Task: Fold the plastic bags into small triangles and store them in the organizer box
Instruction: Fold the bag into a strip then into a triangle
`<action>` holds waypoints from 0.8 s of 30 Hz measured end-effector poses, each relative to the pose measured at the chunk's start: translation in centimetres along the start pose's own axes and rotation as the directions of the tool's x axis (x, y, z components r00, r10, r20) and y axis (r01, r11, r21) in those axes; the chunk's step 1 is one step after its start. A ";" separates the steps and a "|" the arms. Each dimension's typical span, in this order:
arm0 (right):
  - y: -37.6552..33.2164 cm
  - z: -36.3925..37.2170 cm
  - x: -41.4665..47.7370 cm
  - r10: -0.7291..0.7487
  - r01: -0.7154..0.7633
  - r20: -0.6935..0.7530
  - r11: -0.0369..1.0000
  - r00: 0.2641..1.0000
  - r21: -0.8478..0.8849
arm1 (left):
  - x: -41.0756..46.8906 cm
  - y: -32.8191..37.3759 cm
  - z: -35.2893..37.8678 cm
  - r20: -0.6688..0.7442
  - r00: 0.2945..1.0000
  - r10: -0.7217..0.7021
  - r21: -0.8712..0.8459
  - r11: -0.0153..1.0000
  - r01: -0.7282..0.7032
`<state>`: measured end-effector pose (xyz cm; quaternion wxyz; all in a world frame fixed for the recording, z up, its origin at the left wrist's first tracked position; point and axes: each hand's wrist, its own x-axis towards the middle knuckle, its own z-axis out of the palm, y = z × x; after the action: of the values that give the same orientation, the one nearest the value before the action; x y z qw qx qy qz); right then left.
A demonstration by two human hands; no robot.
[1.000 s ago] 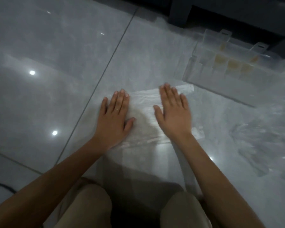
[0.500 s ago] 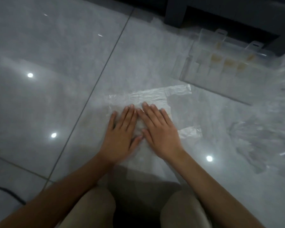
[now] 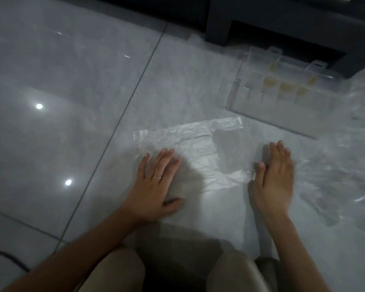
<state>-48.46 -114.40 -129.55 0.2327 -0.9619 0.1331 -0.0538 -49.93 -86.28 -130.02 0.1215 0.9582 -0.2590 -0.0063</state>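
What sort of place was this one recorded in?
Probably a room at home, worked at floor level: glossy grey floor tiles reflecting ceiling lights, the base of a dark furniture unit, and a clear organizer box set on the tiles beyond a flattened plastic bag.

Under the flat left hand [image 3: 156, 182]: a clear, crinkled plastic bag [image 3: 190, 148], spread flat on the floor [image 3: 72, 81], two handle strips [image 3: 228, 124] stretched toward the right hand [image 3: 274, 178]. Near strip's tip touching that thumb, far strip beyond the fingertips. Farther out past the right hand: a clear organizer box [image 3: 316, 106], lid open, yellowish pieces [image 3: 284, 87] in several compartments. Just right of that hand: a loose heap of clear bags [image 3: 335, 175].
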 end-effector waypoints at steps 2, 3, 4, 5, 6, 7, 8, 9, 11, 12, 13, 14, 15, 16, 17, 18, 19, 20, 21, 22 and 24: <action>-0.7 -0.4 -0.1 0.035 -0.026 -0.057 0.988 0.998 0.155 | -0.1 0.4 -0.4 -0.031 0.995 0.094 -0.033 0.995 -0.095; -1.2 -0.4 -0.4 0.004 0.010 -0.066 0.979 0.998 0.203 | -0.1 0.6 -0.6 -0.057 0.989 0.135 -0.044 0.989 -0.138; -1.8 -0.4 -0.7 -0.054 0.067 -0.062 0.971 0.997 0.232 | 0.0 0.9 -0.8 -0.080 0.983 0.168 -0.049 0.984 -0.172; -2.4 -0.3 -1.0 -0.122 0.130 -0.049 0.961 0.991 0.245 | 0.1 1.1 -0.9 -0.104 0.977 0.189 -0.050 0.980 -0.195; -3.1 -0.2 -1.2 -0.188 0.190 -0.029 0.949 0.982 0.252 | 0.2 1.3 -1.0 -0.125 0.973 0.196 -0.052 0.978 -0.203; -3.7 -0.1 -1.4 -0.252 0.245 -0.005 0.934 0.968 0.259 | 0.3 1.5 -1.0 -0.146 0.970 0.193 -0.052 0.978 -0.202; -4.3 0.1 -1.5 -0.311 0.293 0.027 0.918 0.950 0.268 | 0.4 1.6 -1.0 -0.160 0.970 0.185 -0.048 0.980 -0.195; -4.8 0.2 -1.6 -0.364 0.333 0.068 0.901 0.929 0.278 | 0.5 1.7 -1.0 -0.171 0.969 0.179 -0.041 0.981 -0.188; -5.7 0.8 -1.9 -0.454 0.397 0.154 0.868 0.878 0.298 | 0.8 1.7 -0.9 -0.178 0.970 0.164 -0.016 0.985 -0.170; -6.1 1.1 -2.1 -0.491 0.423 0.191 0.852 0.850 0.309 | 1.0 1.7 -1.0 -0.166 0.975 0.148 -0.013 0.988 -0.152; -6.4 1.4 -2.3 -0.524 0.445 0.226 0.836 0.821 0.321 | 1.1 1.6 -1.1 -0.144 0.983 0.116 -0.037 0.992 -0.122; -6.6 1.7 -2.5 -0.551 0.462 0.260 0.822 0.793 0.332 | 1.3 1.6 -1.3 -0.110 0.992 0.067 -0.096 0.992 -0.078; -6.8 2.0 -2.6 -0.570 0.473 0.289 0.812 0.769 0.342 | 1.4 1.5 -1.6 -0.075 0.997 0.012 -0.182 0.983 -0.025; -6.9 2.2 -2.7 -0.579 0.478 0.306 0.807 0.756 0.346 | 1.4 1.3 -2.0 -0.032 0.999 -0.038 -0.279 0.960 0.027; -6.9 2.1 -2.6 -0.581 0.483 0.311 0.807 0.752 0.341 | 1.5 1.1 -2.4 0.007 0.998 -0.070 -0.371 0.926 0.068; -6.9 2.0 -2.3 -0.584 0.493 0.307 0.806 0.752 0.327 | 1.4 0.8 -2.6 0.039 0.995 -0.091 -0.446 0.889 0.099; -6.8 1.8 -2.1 -0.590 0.508 0.298 0.804 0.751 0.309 | 1.3 0.5 -2.8 0.061 0.993 -0.103 -0.509 0.852 0.120; -6.6 1.6 -1.9 -0.596 0.524 0.293 0.800 0.747 0.291 | 1.2 0.2 -3.0 0.080 0.990 -0.114 -0.560 0.816 0.139; -6.4 1.4 -1.6 -0.604 0.541 0.291 0.796 0.742 0.272 | 1.2 0.0 -3.3 0.095 0.988 -0.122 -0.606 0.780 0.155; -6.3 1.4 -1.4 -0.612 0.558 0.291 0.791 0.736 0.251 | 1.2 -0.2 -3.4 0.109 0.985 -0.132 -0.643 0.746 0.171; -6.2 1.4 -1.1 -0.617 0.579 0.300 0.786 0.727 0.215 | 1.0 -0.5 -3.7 0.128 0.980 -0.154 -0.689 0.696 0.200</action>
<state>-47.89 -108.17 -127.92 0.2740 -0.9326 -0.2313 0.0412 -48.48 -85.50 -126.54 0.4652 0.8609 -0.1474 -0.1441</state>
